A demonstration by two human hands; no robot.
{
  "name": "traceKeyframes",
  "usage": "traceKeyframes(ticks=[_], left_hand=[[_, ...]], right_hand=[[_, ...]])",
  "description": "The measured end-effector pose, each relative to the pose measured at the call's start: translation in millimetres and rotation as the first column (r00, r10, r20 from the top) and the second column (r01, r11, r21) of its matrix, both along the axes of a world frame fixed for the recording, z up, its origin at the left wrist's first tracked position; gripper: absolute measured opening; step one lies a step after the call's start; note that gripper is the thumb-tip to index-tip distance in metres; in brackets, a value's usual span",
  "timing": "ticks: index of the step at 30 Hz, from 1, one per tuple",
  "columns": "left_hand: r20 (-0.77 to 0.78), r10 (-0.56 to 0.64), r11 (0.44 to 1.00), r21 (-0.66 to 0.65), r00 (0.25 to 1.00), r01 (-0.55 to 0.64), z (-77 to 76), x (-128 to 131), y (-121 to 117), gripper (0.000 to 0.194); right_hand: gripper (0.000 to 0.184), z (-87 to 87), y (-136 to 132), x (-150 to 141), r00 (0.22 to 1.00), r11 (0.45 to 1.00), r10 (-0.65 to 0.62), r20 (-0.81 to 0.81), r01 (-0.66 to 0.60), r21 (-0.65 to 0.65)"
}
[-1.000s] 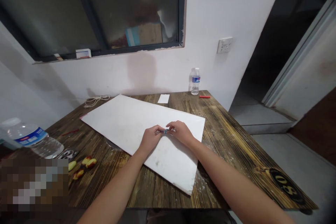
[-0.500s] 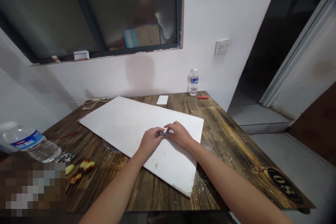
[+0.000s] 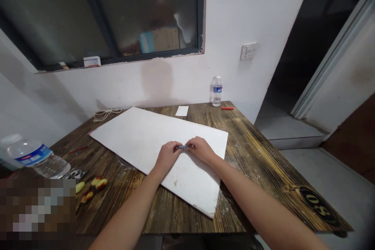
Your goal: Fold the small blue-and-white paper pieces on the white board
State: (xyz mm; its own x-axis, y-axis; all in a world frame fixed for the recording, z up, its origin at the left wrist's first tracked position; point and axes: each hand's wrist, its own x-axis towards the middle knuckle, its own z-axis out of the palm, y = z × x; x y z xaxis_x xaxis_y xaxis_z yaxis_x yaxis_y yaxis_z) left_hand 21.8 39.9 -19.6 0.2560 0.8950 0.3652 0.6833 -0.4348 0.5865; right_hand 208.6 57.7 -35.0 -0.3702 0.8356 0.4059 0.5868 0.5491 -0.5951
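Observation:
Both my hands meet over a white board (image 3: 129, 133) that lies on the wooden table. Between them is a small grey-blue piece (image 3: 183, 147), too small to tell its kind. On one end of it my left hand (image 3: 169, 155) pinches with thumb and fingers. The other end is gripped in the closed fingertips of my right hand (image 3: 201, 149). The fingers partly cover the piece, which is just above or on the board; I cannot tell which.
Around the board on the table (image 3: 263, 172) are a large water bottle (image 3: 38, 156), several yellow-and-red fruits (image 3: 101, 183), a coiled white cable (image 3: 107, 114), a white paper (image 3: 182, 111), a small water bottle (image 3: 217, 91) and a red stick-like thing (image 3: 227, 108). A wall socket (image 3: 249, 51) is above.
My right fingers, raised and spread half a second ago, have closed down onto the right end of the grey-blue piece. My left hand has stayed nearly in place.

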Motion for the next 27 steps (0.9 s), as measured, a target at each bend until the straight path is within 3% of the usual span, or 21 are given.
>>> traceKeyframes(ticks=[7, 14, 19, 27], left_hand=[[0.034, -0.046, 0.999, -0.002, 0.998, 0.046, 5.1, 2.5, -5.0, 0.018], [0.127, -0.015, 1.0, -0.018, 0.992, 0.017, 3.4, 0.6, -4.2, 0.019], [0.104, -0.049, 0.998, -0.03, 0.993, 0.052, 7.3, 0.6, -6.3, 0.021], [-0.003, -0.047, 0.999, -0.004, 0.999, 0.047, 3.4, -1.5, -4.1, 0.026]], right_hand=[[0.009, 1.1, -2.6, -0.3, 1.0, 1.0, -0.006, -0.009, 0.006, 0.007], [0.01, 1.9, -3.1, -0.2, 0.999, 0.999, -0.031, -0.035, 0.03, -0.02], [0.017, -0.1, -2.8, 0.7, 0.997, 1.0, -0.011, -0.072, 0.011, 0.001], [0.013, 1.3, -5.0, 2.3, 0.989, 0.976, -0.011, 0.148, -0.022, 0.217]])
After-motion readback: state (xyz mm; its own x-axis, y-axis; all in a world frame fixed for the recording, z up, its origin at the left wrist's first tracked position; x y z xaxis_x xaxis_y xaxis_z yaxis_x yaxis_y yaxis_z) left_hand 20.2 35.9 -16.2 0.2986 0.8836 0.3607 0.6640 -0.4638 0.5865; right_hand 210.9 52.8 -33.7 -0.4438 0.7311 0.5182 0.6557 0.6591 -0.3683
